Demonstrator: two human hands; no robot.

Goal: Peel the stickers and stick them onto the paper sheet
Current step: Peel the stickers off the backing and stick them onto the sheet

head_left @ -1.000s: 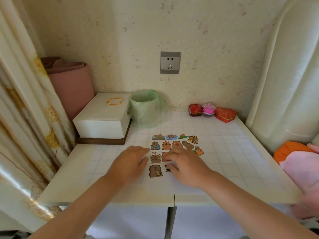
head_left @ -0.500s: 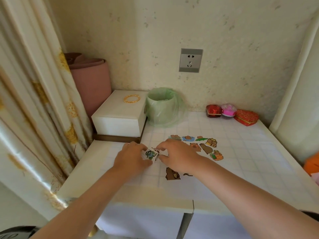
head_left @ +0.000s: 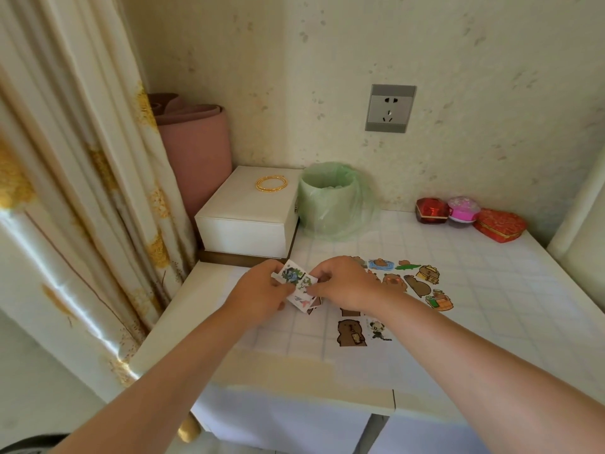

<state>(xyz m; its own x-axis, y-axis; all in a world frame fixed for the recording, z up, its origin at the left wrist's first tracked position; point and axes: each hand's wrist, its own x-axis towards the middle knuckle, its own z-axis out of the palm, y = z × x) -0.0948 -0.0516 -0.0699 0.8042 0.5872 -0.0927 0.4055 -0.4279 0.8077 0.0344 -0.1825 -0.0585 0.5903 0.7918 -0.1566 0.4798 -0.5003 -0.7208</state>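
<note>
Two hands meet over a white gridded table (head_left: 510,290) set in a corner. A curtain (head_left: 65,191) hangs on the left and a socket (head_left: 390,108) sits in the wall behind. At the back stand a pink roll (head_left: 193,149), a white box (head_left: 248,221) with gold bangles (head_left: 271,184) on it, a green-bagged bin (head_left: 327,198) and three small tins (head_left: 464,209).

The left hand (head_left: 262,291) and right hand (head_left: 343,283) both pinch a small pack (head_left: 296,280) of sticker cards, held just above the table in front of the box. Stuck stickers (head_left: 415,283) lie on the paper sheet (head_left: 402,309) beside the right hand. The sheet's edges are hard to tell from the grid.

A second ago both hands lay flat on the sheet. Half a second ago the pack showed as one card; now it is fanned into several.

The table's left edge runs close to the curtain, and open room lies toward the right and front.
</note>
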